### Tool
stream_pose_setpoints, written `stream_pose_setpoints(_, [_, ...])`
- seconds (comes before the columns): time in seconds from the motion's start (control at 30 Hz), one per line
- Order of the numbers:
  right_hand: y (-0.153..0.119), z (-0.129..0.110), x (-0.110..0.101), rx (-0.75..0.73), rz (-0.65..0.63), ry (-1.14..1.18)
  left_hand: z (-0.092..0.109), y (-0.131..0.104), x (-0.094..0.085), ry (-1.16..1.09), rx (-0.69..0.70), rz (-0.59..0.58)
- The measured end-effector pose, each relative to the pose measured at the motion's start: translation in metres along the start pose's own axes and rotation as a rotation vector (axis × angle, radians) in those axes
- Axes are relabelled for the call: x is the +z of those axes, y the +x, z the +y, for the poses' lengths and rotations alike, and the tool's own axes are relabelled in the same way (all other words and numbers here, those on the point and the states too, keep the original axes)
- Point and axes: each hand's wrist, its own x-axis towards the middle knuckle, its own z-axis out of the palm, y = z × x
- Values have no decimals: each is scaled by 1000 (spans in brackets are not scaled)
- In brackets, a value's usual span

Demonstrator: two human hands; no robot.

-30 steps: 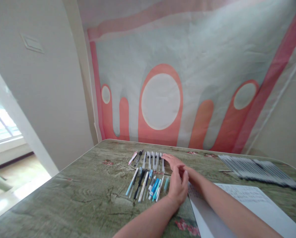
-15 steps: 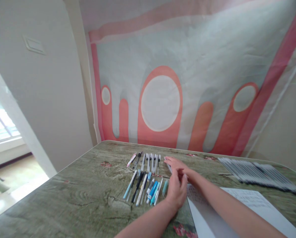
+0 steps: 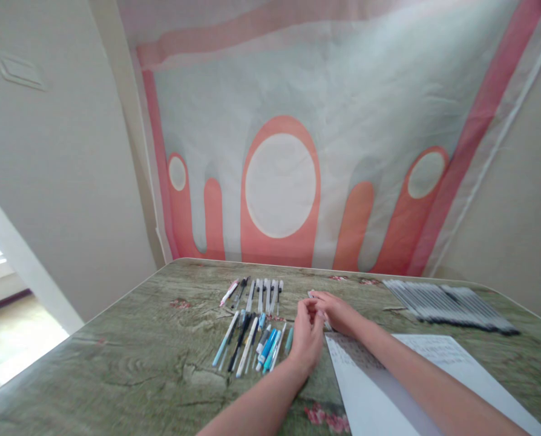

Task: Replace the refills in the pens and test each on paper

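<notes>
My left hand (image 3: 307, 333) is closed beside my right hand (image 3: 336, 310), its fingertips pressed together near the right fingers. Curled round a thin pale pen-like item (image 3: 327, 324), my right hand sits just above the tabletop; only bits of that item show. What my left fingers pinch, if anything, is hidden. Left of the hands lie several pens (image 3: 247, 342) in blue, black and white, with a teal one (image 3: 289, 340) nearest my left hand. Behind them is a row of clear pens with dark parts (image 3: 264, 295).
A wide row of thin, dark-tipped pen refills (image 3: 449, 307) lies at the back right. Sheets of paper with writing (image 3: 370, 387) lie under my right forearm. The wood-patterned table (image 3: 129, 357) ends at a wall covered by a pink and grey sheet (image 3: 343, 91).
The view has turned slightly right. My right hand has drawn back closer to my left hand, and the fingers of both now meet around the thin item.
</notes>
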Motion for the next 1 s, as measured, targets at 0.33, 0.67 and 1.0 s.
stream_pose_setpoints(0.33, [-8, -7, -24, 173, 172, -85, -14, 8, 3, 352, -102, -34])
stream_pose_setpoints(0.67, [-14, -29, -27, 481, -60, -85, -37, 16, 9, 56, -166, 159])
stream_pose_setpoints(1.0, [-15, -48, -27, 524, -182, -330, -28, 18, 10, -205, -270, 237])
